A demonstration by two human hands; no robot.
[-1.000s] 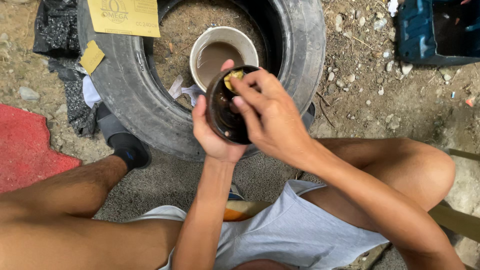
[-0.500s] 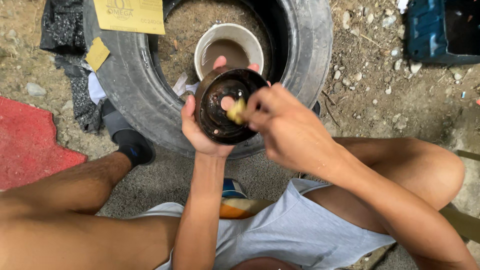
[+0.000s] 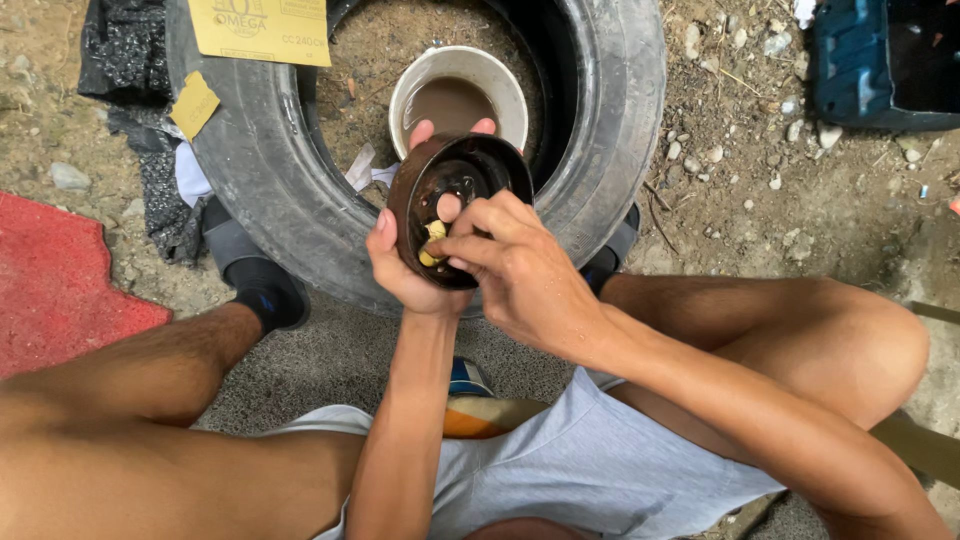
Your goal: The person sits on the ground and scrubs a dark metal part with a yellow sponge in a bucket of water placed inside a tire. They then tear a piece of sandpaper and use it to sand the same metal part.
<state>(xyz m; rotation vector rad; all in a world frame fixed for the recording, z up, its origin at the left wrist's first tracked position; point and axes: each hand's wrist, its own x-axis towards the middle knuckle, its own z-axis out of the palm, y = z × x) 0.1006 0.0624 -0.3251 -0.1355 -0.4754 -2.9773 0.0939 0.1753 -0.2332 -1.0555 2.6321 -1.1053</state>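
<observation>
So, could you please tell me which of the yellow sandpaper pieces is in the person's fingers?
The small folded yellow sandpaper scrap, pressed by the right hand inside the rusty round metal drum; the large sheet and small square lie on the tyre.

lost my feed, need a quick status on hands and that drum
Left hand cradles the round rusty metal drum. Right hand presses a small yellow sandpaper scrap inside it. White bucket of murky water just beyond, in the worn black tyre; nothing blocking.

Hidden: right hand (image 3: 520, 270) covered part of rusty round metal drum (image 3: 455, 215) and small yellow scrap (image 3: 434, 240) | Cut off: dark blue plastic crate (image 3: 880, 60), worn black rubber tyre (image 3: 270, 190) at top edge
</observation>
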